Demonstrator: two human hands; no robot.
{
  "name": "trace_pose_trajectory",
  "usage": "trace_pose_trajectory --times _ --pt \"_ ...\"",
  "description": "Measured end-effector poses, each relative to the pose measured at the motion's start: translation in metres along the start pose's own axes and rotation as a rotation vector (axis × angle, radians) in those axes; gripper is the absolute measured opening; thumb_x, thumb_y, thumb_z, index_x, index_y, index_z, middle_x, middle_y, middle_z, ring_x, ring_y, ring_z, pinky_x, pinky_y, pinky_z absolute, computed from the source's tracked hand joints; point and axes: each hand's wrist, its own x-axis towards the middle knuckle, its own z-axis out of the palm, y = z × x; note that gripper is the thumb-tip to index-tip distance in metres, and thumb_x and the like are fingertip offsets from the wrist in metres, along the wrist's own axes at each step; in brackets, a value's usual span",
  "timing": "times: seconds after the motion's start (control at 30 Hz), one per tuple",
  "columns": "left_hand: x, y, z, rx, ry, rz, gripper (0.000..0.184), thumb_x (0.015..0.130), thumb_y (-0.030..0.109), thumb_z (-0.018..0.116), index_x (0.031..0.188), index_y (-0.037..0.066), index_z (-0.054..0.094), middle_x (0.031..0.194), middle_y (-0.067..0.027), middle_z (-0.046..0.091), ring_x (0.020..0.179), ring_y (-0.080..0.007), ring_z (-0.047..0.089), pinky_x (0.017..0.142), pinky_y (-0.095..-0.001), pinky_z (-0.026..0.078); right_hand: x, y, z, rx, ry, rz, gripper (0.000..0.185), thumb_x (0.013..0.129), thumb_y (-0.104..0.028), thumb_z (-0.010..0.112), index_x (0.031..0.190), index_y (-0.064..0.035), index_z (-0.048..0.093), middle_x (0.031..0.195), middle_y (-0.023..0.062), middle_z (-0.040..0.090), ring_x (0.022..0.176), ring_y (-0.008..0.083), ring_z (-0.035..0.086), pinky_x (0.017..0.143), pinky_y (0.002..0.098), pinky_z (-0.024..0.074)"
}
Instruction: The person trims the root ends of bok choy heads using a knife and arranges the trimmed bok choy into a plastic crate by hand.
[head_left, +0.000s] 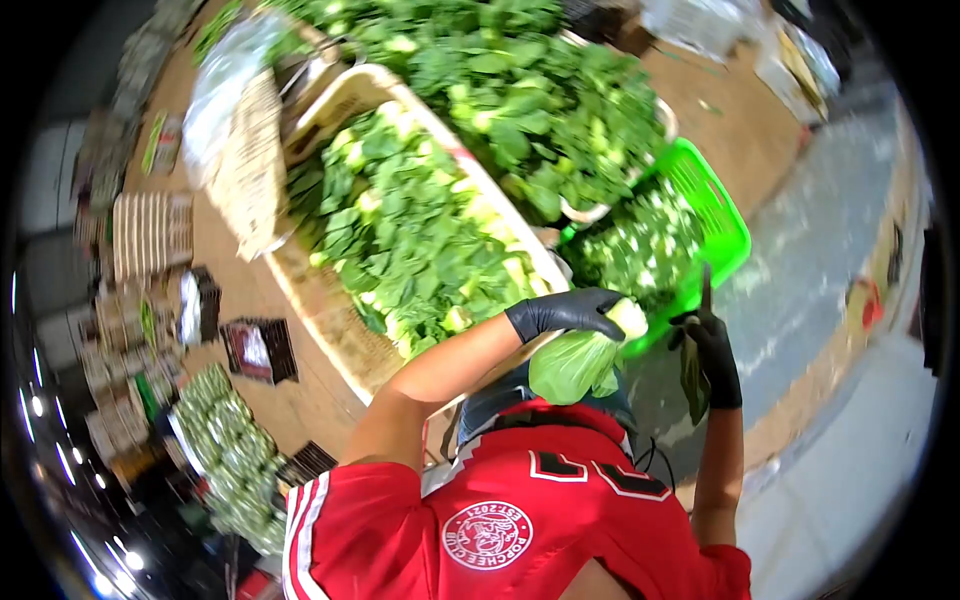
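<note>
My left hand [570, 312], in a black glove, grips a head of bok choy [575, 365] by its pale base, leaves hanging toward my body. My right hand [712, 345], also black-gloved, is to the right of it with fingers curled around a dark green leaf [692, 382]. A thin dark shape points up from this hand; whether it is a finger or a blade I cannot tell. Just beyond both hands stands a bright green basket [715, 190] holding cut green and white pieces [645, 240]. A long pale crate [460, 150] filled with bok choy [410, 240] lies to the left.
Heaped leafy greens [530, 90] lie beyond the crate. A woven basket [250, 160] with clear plastic leans at its left end. Farther left are a dark crate [258, 350], stacked baskets [152, 235] and bagged vegetables [225, 440]. A grey floor strip [820, 230] runs along the right.
</note>
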Motion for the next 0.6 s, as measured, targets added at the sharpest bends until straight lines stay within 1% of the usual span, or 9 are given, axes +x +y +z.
trace_pose_trajectory --times 0.2,0.23,0.3,0.37,0.4,0.43,0.5,0.57,0.6 --pt "-0.116 0.012 -0.162 -0.213 1.059 0.374 0.045 0.089 0.033 0.057 0.118 -0.001 0.050 0.114 -0.0069 0.055 0.107 -0.0144 0.048 0.094 -0.0292 0.037 0.050 0.049 -0.037 -0.331 0.426 0.011 0.023 0.088 -0.020 0.054 0.097 -0.0003 0.063 0.069 0.0034 0.060 0.059 0.0096 0.049 0.052 0.0248 0.0360" --pt "-0.145 0.005 -0.183 0.170 1.513 0.270 0.037 0.087 0.023 0.060 0.112 -0.002 0.053 0.111 -0.0096 0.058 0.103 -0.0161 0.052 0.091 -0.0304 0.039 0.053 0.052 -0.039 -0.421 0.409 0.005 0.025 0.087 -0.021 0.055 0.100 -0.0006 0.061 0.069 0.0032 0.060 0.057 0.0094 0.048 0.050 0.0244 0.0354" --pt "-0.236 -0.040 -0.241 0.311 1.640 0.366 0.026 0.080 0.005 0.062 0.104 -0.004 0.057 0.095 -0.0130 0.065 0.085 -0.0190 0.061 0.081 -0.0295 0.046 0.058 0.057 -0.040 -0.529 0.408 0.043 0.028 0.086 -0.021 0.058 0.106 -0.0011 0.058 0.070 0.0028 0.059 0.055 0.0094 0.050 0.045 0.0244 0.0356" --pt "-0.320 -0.105 -0.271 0.581 1.956 -0.011 0.026 0.076 0.004 0.057 0.100 -0.006 0.058 0.092 -0.0194 0.064 0.085 -0.0287 0.063 0.077 -0.0363 0.049 0.071 0.071 -0.041 -0.566 0.433 0.121 0.035 0.085 -0.017 0.060 0.117 -0.0047 0.053 0.076 0.0033 0.058 0.053 0.0092 0.050 0.038 0.0230 0.0334" --pt "-0.361 -0.126 -0.278 0.536 1.806 -0.098 0.029 0.074 0.004 0.056 0.102 -0.004 0.059 0.095 -0.0218 0.063 0.087 -0.0332 0.062 0.078 -0.0387 0.048 0.075 0.071 -0.034 -0.617 0.462 0.110 0.037 0.085 -0.017 0.061 0.119 -0.0055 0.052 0.078 0.0045 0.059 0.053 0.0093 0.050 0.038 0.0232 0.0336" --pt "-0.384 -0.119 -0.266 1.102 1.831 -0.590 0.034 0.071 0.004 0.056 0.104 -0.002 0.058 0.094 -0.0217 0.063 0.087 -0.0367 0.061 0.077 -0.0416 0.048 0.077 0.070 -0.025 -0.668 0.493 0.100 0.039 0.084 -0.017 0.061 0.120 -0.0063 0.051 0.081 0.0056 0.059 0.053 0.0095 0.049 0.038 0.0234 0.0338" --pt "-0.438 -0.146 -0.301 1.595 1.774 -0.454 0.046 0.069 0.005 0.054 0.114 0.000 0.051 0.091 -0.0224 0.060 0.082 -0.0380 0.058 0.074 -0.0450 0.047 0.080 0.074 -0.003 -0.625 0.592 0.067 0.047 0.084 -0.016 0.063 0.127 -0.0085 0.047 0.094 0.0089 0.061 0.054 0.0096 0.048 0.039 0.0235 0.0347" --pt "-0.462 -0.109 -0.320 1.181 1.634 -0.763 0.059 0.073 0.006 0.054 0.129 0.000 0.039 0.119 -0.0268 0.049 0.107 -0.0372 0.050 0.087 -0.0393 0.044 0.082 0.068 0.018 -0.650 0.592 0.061 0.047 0.084 -0.017 0.062 0.127 -0.0079 0.046 0.097 0.0084 0.062 0.054 0.0097 0.049 0.040 0.0232 0.0350" --pt "-0.479 -0.120 -0.333 1.344 1.588 -0.607 0.052 0.081 0.012 0.050 0.130 0.000 0.038 0.129 -0.0232 0.044 0.113 -0.0346 0.048 0.089 -0.0373 0.044 0.084 0.067 0.026 -0.660 0.586 0.056 0.047 0.084 -0.017 0.062 0.127 -0.0075 0.046 0.098 0.0082 0.062 0.055 0.0097 0.049 0.041 0.0230 0.0352"
